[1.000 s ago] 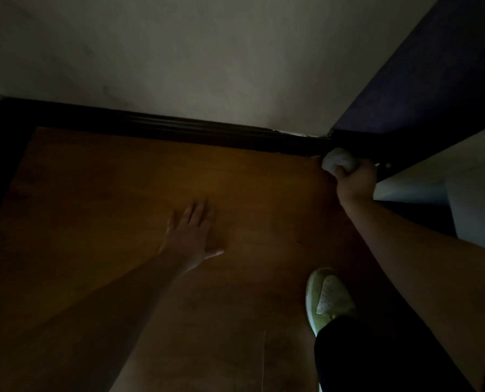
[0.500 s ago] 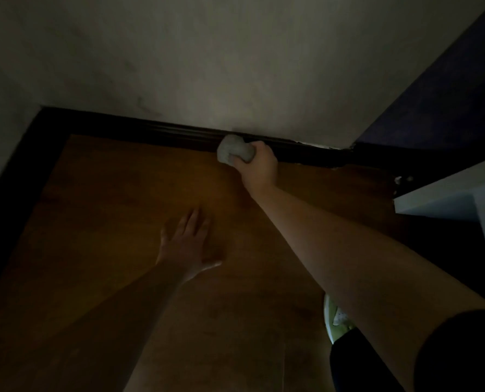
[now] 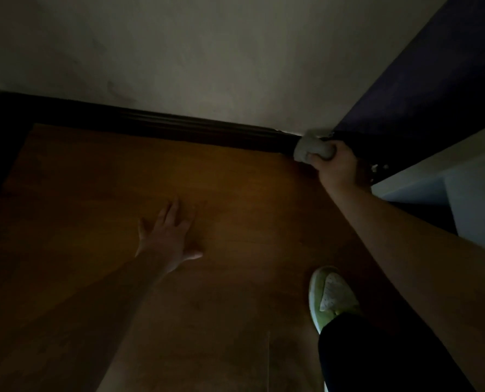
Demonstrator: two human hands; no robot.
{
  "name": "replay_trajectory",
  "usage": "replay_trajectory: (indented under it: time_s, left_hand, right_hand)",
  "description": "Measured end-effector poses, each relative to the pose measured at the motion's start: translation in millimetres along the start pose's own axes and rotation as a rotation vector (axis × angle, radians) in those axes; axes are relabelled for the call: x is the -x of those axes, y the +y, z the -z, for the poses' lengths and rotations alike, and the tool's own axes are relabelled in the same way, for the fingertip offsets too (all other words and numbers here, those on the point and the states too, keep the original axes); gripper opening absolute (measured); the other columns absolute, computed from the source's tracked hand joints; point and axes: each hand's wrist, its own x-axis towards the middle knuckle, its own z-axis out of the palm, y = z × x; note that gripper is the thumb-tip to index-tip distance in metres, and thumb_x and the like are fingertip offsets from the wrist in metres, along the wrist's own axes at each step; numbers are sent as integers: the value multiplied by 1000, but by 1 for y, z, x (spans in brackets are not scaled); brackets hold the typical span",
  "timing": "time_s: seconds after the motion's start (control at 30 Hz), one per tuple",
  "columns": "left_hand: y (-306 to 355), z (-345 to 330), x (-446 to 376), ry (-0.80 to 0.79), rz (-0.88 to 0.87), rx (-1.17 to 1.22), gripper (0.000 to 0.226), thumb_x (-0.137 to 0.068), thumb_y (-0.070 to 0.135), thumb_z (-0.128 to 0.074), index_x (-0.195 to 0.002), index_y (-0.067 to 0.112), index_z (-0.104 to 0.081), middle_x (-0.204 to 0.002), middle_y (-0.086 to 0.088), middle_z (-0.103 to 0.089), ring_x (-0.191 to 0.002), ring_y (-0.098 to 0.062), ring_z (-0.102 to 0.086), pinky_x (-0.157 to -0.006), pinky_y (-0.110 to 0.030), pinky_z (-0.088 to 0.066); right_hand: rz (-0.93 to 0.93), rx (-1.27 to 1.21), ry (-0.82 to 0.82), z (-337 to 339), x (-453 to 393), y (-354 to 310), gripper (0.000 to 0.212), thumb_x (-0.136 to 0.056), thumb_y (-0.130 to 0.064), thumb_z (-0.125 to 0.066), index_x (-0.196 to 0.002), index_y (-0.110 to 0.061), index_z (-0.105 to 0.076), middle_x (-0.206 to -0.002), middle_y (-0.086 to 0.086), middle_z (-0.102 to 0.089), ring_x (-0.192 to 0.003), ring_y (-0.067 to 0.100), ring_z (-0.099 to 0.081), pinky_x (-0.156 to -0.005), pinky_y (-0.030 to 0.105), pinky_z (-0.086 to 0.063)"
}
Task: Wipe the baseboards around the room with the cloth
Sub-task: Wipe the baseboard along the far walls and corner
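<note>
The right hand [image 3: 338, 169] grips a balled-up pale cloth [image 3: 312, 149], fingers curled round it so that a firm wad, not a loose flap, meets the wood. The cloth is pressed against the dark baseboard [image 3: 179, 128] at its right end, in the corner where the pale wall [image 3: 207, 58] meets a dark purple surface [image 3: 433, 80], probably so the wad can reach into the angle. The arm reaches out low and long, which suits a strip that runs along the foot of the wall. The left hand [image 3: 169, 239] lies flat on the wooden floor [image 3: 80, 193], well apart from the baseboard, fingers spread and straight and holding nothing; it seems to serve as a prop that takes the person's weight while leaning forward. A green-and-white shoe [image 3: 330, 295] is planted on the floor near the right forearm, with a dark trouser leg [image 3: 377, 357] over it, giving a second point of support. The light is poor, so I cannot tell whether the baseboard carries dust or is already clean. To the left the baseboard turns along the floor's left edge, and that stretch looks untouched by either hand.
</note>
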Motion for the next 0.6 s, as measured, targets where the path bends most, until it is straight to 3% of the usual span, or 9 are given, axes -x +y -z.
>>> replay_trajectory:
  time_s: [0.2, 0.37, 0.4, 0.5, 0.6]
  left_hand:
    - [0, -4, -1, 17, 1, 0, 109, -82, 73, -58, -155, 40, 14, -164, -2, 26, -152, -24, 17, -117, -68, -13]
    - [-3, -8, 0, 24, -26, -19, 103, -85, 74, -51, -155, 39, 16, -163, -2, 28, -151, -23, 20, -118, -65, -9]
    - [-3, -9, 1, 27, -30, -13, 100, -87, 73, -49, -156, 38, 15, -163, -1, 28, -152, -22, 19, -119, -64, -8]
    - [-11, -12, 9, 52, -51, 8, 91, -92, 72, -39, -157, 36, 13, -163, 4, 27, -151, -16, 19, -120, -60, -6]
    - [-34, -15, 21, 112, -25, 21, 90, -92, 74, -34, -156, 36, 17, -163, 8, 26, -152, -15, 16, -121, -57, -6]
  right_hand:
    - [-119, -101, 57, 13, -11, 31, 46, -75, -40, -75, -113, -18, -63, -101, -4, -62, -96, 17, -59, -80, 28, -45]
    - [-307, -138, 176, 17, -9, 45, 67, -78, -42, -74, -133, -10, -53, -131, 11, -58, -117, 26, -56, -93, 32, -45]
    - [-312, -98, 192, 15, -2, 45, 67, -79, -44, -72, -134, -10, -52, -133, 12, -56, -119, 28, -55, -94, 34, -46]
    - [-207, -31, 207, -7, 26, 24, 56, -81, -44, -71, -127, -16, -55, -125, 7, -60, -110, 23, -60, -76, 23, -46]
    - [-115, -171, 162, -49, 48, -22, 42, -82, -32, -75, -117, -14, -59, -116, 5, -62, -105, 21, -62, -81, 28, -50]
